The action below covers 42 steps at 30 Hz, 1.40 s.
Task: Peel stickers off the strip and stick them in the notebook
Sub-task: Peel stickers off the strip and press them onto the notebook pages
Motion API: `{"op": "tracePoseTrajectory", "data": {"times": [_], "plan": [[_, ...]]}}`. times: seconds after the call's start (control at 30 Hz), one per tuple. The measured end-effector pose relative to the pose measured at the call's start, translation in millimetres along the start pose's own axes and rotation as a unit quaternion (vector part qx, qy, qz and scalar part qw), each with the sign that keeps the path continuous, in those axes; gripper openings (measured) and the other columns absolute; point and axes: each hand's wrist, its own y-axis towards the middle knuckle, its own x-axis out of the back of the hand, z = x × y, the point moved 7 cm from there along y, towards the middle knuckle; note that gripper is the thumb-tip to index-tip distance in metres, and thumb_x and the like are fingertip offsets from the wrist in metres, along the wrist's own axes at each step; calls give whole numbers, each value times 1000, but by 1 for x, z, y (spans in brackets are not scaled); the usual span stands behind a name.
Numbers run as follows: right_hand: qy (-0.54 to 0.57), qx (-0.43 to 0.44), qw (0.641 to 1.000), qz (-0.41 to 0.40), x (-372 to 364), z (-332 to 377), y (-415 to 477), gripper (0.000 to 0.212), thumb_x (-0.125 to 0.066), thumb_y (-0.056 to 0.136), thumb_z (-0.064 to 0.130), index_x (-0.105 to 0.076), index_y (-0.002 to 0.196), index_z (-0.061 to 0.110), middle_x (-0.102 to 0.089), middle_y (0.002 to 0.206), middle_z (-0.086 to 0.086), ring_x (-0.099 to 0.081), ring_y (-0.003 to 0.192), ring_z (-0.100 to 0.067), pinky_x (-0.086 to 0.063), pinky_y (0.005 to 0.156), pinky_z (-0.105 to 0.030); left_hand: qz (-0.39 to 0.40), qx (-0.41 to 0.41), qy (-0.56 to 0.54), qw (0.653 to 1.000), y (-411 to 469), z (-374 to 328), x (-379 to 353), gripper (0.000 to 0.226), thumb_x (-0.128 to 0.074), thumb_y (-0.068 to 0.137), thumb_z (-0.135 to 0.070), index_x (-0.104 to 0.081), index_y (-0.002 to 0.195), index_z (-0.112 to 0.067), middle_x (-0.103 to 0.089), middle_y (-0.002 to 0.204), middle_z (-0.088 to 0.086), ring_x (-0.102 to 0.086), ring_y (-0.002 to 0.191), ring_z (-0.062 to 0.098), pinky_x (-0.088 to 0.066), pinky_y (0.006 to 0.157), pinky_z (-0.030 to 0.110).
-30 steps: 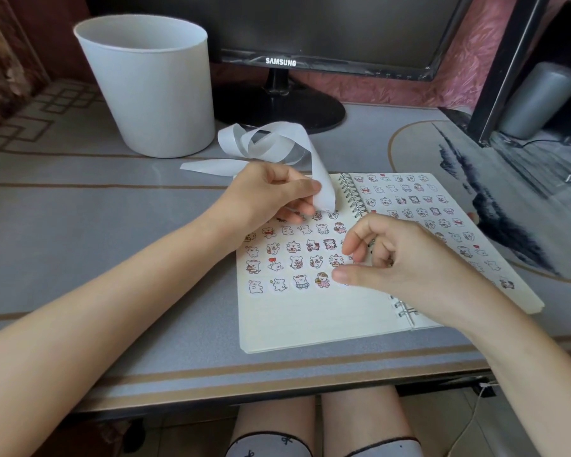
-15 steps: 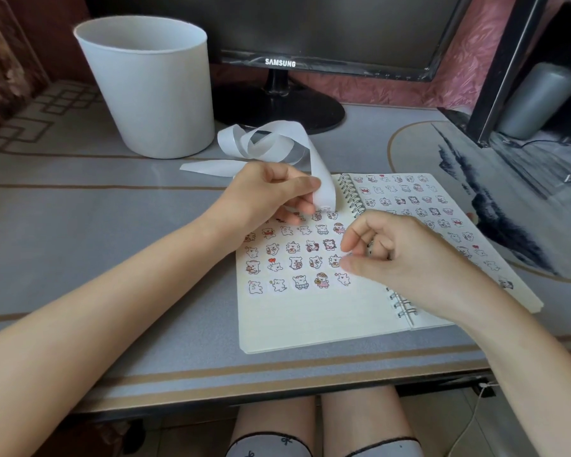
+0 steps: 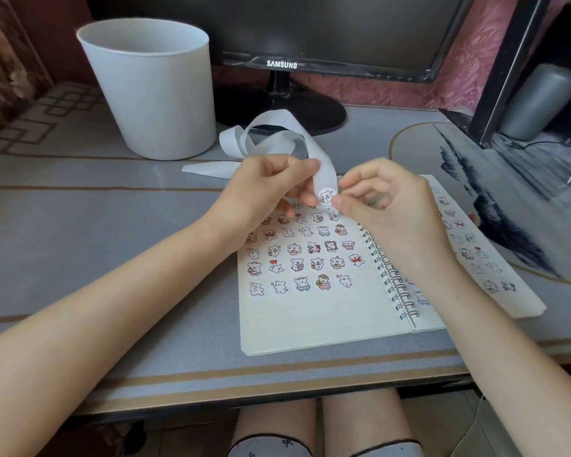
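Observation:
An open spiral notebook point(image 3: 310, 318) lies on the desk, both pages covered with several rows of small cartoon stickers. A long white backing strip point(image 3: 271, 136) curls above its top edge. My left hand point(image 3: 264, 189) pinches the strip's near end, where one round sticker point(image 3: 326, 196) sits. My right hand point(image 3: 379, 199) has thumb and forefinger at that sticker's right edge, fingers curled. Whether the sticker has lifted off the strip is unclear.
A white bucket point(image 3: 152, 90) stands at the back left. A Samsung monitor point(image 3: 310, 28) on a round black stand sits behind the strip. A patterned mat point(image 3: 495, 179) lies to the right, with a grey cylinder point(image 3: 541, 100) and cables beyond it.
My right hand left the lower part of the left page, where a new sticker now sits, and rose to the strip's end. My left hand lifted the strip slightly.

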Motion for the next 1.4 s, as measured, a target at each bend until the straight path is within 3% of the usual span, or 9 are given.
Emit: {"op": "tracePoseTrajectory", "data": {"times": [0.1,0.23,0.4,0.57,0.87,1.23,1.33,1.4], "plan": [[48,15,999,-16,4,3,0,18,-73,78,6,-62,87,17,-70,74,2,-65,67,-11,-49,68,-20,12,9,-30,999,-1,-1,-3,26,-52,96,-28,-64,86,-6,-69,75,2,-66,64,8,-45,47,17],[46,28,998,-30,8,2,0,13,-72,79,5,-65,88,13,-70,74,2,-63,65,-7,-45,66,-13,38,-10,20,999,-2,-2,-7,17,-60,92,-16,-66,88,-1,-66,76,4,-64,70,9,-47,52,15],[23,32,999,-24,7,1,0,12,-71,81,7,-69,89,16,-70,76,4,-62,67,-2,-43,65,-9,42,-18,34,998,-4,-2,-8,12,-62,90,-14,-68,81,-10,-66,72,2,-64,73,12,-47,53,15],[21,35,999,-29,7,0,0,13,-71,81,9,-70,88,20,-71,78,5,-65,73,-12,-46,67,-14,40,-20,32,998,-3,-3,-8,10,-63,89,-14,-69,83,-10,-67,74,5,-64,73,12,-47,54,15],[33,40,998,-31,6,1,0,7,-71,82,10,-70,84,16,-70,75,7,-62,68,-3,-44,67,-13,45,-33,46,997,-4,-4,-9,8,-64,89,-12,-71,86,-10,-68,72,4,-63,72,11,-48,56,15],[5,40,998,-38,7,1,0,6,-72,81,11,-69,83,16,-71,75,3,-66,70,-12,-51,70,-25,38,-21,43,998,-2,-1,-10,10,-65,88,-16,-72,86,-10,-70,80,9,-66,72,10,-48,55,16],[-34,51,998,-34,6,5,-3,4,-71,82,13,-69,85,15,-69,75,6,-63,68,-5,-45,69,-15,36,-19,40,998,-2,-1,-9,12,-64,88,-16,-71,80,-11,-69,73,4,-67,70,10,-48,54,15],[-72,58,995,-35,5,9,-5,4,-71,82,14,-69,85,14,-66,76,9,-56,57,5,-37,59,-7,34,-17,44,998,-2,-1,-9,13,-64,88,-15,-71,79,-9,-69,70,3,-66,66,8,-48,53,15]]}}
